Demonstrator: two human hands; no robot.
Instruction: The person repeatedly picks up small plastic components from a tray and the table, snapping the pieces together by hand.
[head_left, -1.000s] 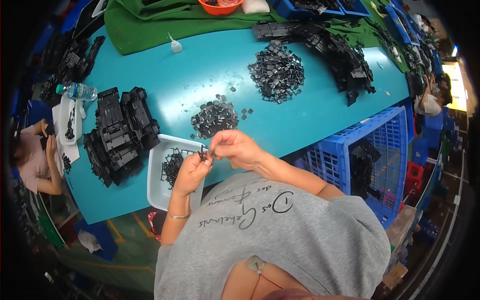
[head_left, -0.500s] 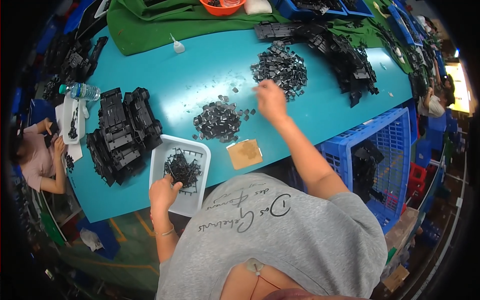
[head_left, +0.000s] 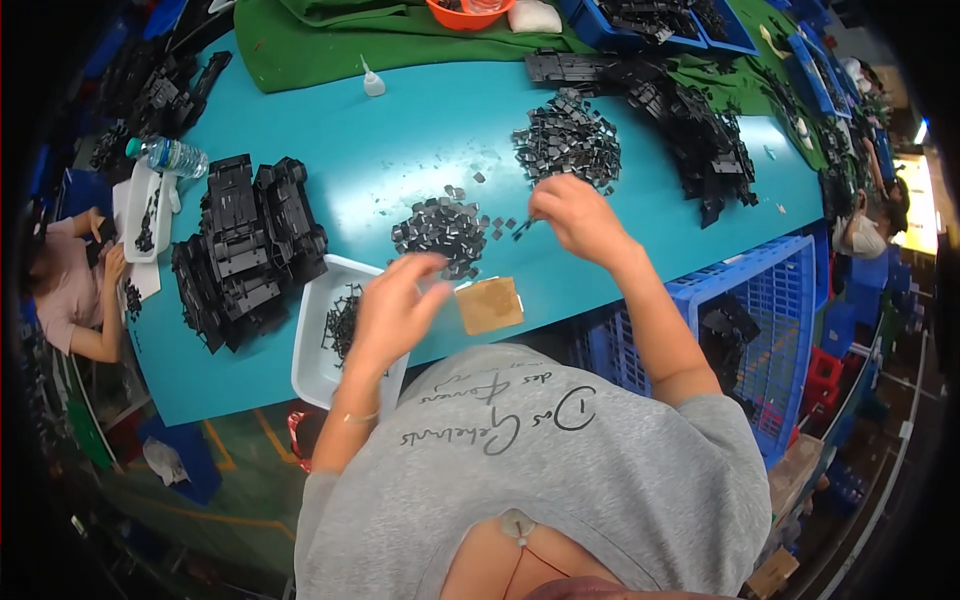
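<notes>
My right hand is closed in a pinch on a small dark plastic part, just below the far heap of small black pieces. My left hand is slightly blurred, thumb and fingers apart, with nothing visible between them. It hangs over the right side of a white tray that holds thin black plastic parts. Beyond its fingertips lies the nearer heap of small black pieces, with a few loose ones around it. A brown square pad lies near the table's front edge.
Large black moulded parts are stacked at the left, and more lie at the right. A small white bottle stands at the back. A blue crate sits beside the table at the right. A co-worker sits at the left.
My left hand has lifted out of the white tray and moved right and away from me. My right hand has drawn back from the far heap, a small dark part now showing in its fingers.
</notes>
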